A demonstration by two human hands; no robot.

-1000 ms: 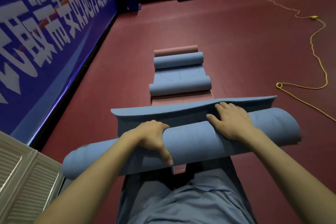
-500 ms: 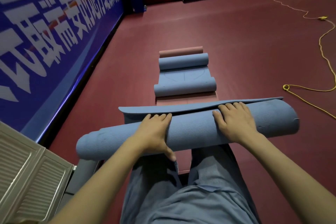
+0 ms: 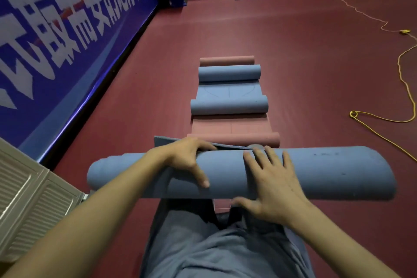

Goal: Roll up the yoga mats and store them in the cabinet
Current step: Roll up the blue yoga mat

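My left hand (image 3: 187,160) curls over the rolled blue mat (image 3: 327,174) lying across my thighs, thumb gripping its near side; my right hand (image 3: 270,185) presses flat, fingers spread, just beside

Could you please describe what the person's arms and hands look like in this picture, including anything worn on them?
Both forearms are bare as far as the frame shows: no sleeves, gloves, watch or bands in view. The left hand and right hand carry no visible rings, and the fingers have short nails. Lower down, grey-blue clothing covers the body and legs.
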